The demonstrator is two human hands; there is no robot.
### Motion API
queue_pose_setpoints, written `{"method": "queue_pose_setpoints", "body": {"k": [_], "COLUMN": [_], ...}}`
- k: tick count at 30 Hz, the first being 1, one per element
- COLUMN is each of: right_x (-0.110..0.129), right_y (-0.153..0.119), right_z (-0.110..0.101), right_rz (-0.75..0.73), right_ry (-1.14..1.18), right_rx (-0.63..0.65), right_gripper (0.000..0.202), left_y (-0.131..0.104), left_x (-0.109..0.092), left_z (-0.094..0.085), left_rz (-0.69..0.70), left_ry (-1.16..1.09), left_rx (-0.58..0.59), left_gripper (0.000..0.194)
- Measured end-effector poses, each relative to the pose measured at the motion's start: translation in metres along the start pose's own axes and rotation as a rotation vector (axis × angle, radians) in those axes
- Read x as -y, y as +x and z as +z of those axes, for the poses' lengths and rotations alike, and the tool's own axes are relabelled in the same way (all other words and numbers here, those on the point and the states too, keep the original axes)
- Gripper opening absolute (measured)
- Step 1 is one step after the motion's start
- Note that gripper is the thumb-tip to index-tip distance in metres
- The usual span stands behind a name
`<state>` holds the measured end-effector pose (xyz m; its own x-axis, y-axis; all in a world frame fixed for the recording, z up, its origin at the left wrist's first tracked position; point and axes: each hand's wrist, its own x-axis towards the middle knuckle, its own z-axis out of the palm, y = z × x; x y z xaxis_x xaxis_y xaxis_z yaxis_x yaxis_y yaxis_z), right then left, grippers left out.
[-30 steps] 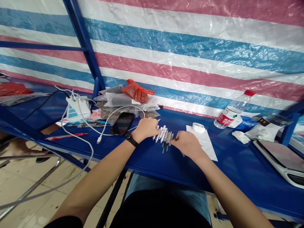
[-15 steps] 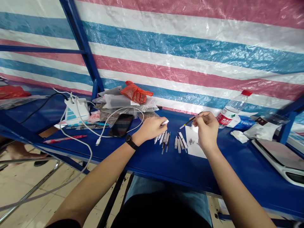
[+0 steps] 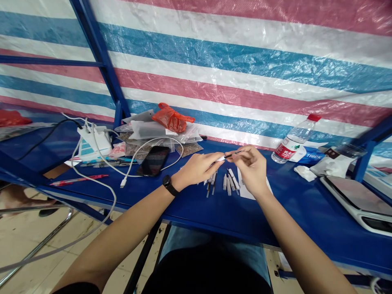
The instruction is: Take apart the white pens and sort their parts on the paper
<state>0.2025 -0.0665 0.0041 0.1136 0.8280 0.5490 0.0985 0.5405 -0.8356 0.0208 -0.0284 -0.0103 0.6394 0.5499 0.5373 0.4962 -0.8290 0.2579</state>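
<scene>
My left hand is closed on a small white tube, its fingers wrapped round most of it. In the fingers of my right hand is a thin dark pen refill, its left end meeting the white tube. Whether it has entered the tube I cannot tell. Below my hands lies a cluster of white pen parts, and a second cluster, with dark slim ends, is partly covered by my left hand. A white paper sheet lies under my right hand.
A phone, a white cable and pens lie left. Plastic bags and a red bag are behind. To the right stand a bottle, crumpled tissue and a scale.
My right hand has moved left with the refill, bringing it to the white tube. My left hand has shifted slightly right and turned the tube towards it.
</scene>
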Motion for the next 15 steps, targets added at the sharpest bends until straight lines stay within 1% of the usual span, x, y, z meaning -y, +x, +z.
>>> {"method": "queue_pose_setpoints", "body": {"k": [1, 3, 5, 6, 7, 9, 11, 13, 15], "right_x": [0.0, 0.003, 0.009, 0.013, 0.018, 0.025, 0.029, 0.029, 0.025], "right_y": [0.001, 0.005, 0.011, 0.015, 0.018, 0.021, 0.02, 0.016, 0.013], "right_z": [-0.001, -0.008, -0.023, -0.032, -0.043, -0.063, -0.078, -0.085, -0.085], "right_rz": [0.01, 0.011, 0.022, 0.048, 0.087, 0.205, 0.333, 0.419, 0.456], "right_ry": [-0.034, -0.143, -0.274, -0.327, -0.397, -0.585, -0.807, -1.013, -1.149], "right_rx": [0.037, 0.067, 0.068, 0.1, 0.16, 0.318, 0.462, 0.542, 0.564], "right_gripper": [0.031, 0.03, 0.032, 0.033, 0.033, 0.032, 0.024, 0.015, 0.008], "left_y": [0.0, 0.0, 0.0, 0.001, 0.001, 0.002, 0.002, 0.002, 0.001], "left_x": [0.0, 0.001, 0.002, 0.002, 0.003, 0.004, 0.005, 0.005, 0.004], "left_z": [0.0, -0.001, -0.002, -0.002, -0.003, -0.003, -0.002, -0.002, -0.002], "left_rz": [-0.009, -0.031, -0.058, -0.072, -0.084, -0.105, -0.118, -0.122, -0.121], "left_ry": [0.002, -0.008, -0.019, -0.019, -0.016, -0.003, 0.007, 0.003, -0.01], "left_rx": [0.002, 0.0, -0.01, -0.019, -0.025, -0.036, -0.039, -0.038, -0.041], "left_gripper": [0.033, 0.032, 0.032, 0.032, 0.032, 0.03, 0.027, 0.024, 0.022]}}
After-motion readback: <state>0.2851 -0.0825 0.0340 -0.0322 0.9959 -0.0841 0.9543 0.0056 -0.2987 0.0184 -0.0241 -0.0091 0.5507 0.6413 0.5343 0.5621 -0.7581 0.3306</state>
